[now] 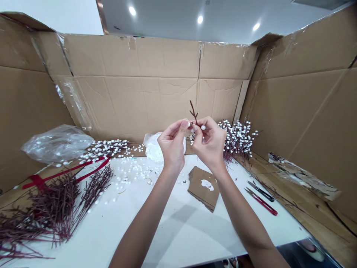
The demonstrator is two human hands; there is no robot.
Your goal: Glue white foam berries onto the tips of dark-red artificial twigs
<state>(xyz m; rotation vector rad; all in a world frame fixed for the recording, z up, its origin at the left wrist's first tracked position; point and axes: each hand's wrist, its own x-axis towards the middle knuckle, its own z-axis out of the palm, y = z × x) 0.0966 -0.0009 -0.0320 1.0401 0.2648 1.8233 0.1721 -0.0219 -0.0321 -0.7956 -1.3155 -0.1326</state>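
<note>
Both hands are raised close together above the white table. In my right hand (210, 139) a thin brown artificial twig (192, 108) is pinched, its forked tip pointing up. A few white berries show low on it, among the fingers. My left hand (174, 139) is closed at the fingertips around a small white berry (189, 124) against the twig's side. Below the hands lies a piece of brown cardboard (202, 195) with a white blob of what looks like glue (207, 184) on it. The twig's lower end is mostly hidden by the right hand.
Bundles of bare brown twigs (55, 201) with red ribbon (93, 162) lie left. Loose white berries (131, 175) are scattered beside a bag of them (153, 147). Finished-looking berry sprigs (240, 137) stand back right. Black snips (262, 191) and red snips (262, 203) lie right. Cardboard walls (139, 100) surround the table.
</note>
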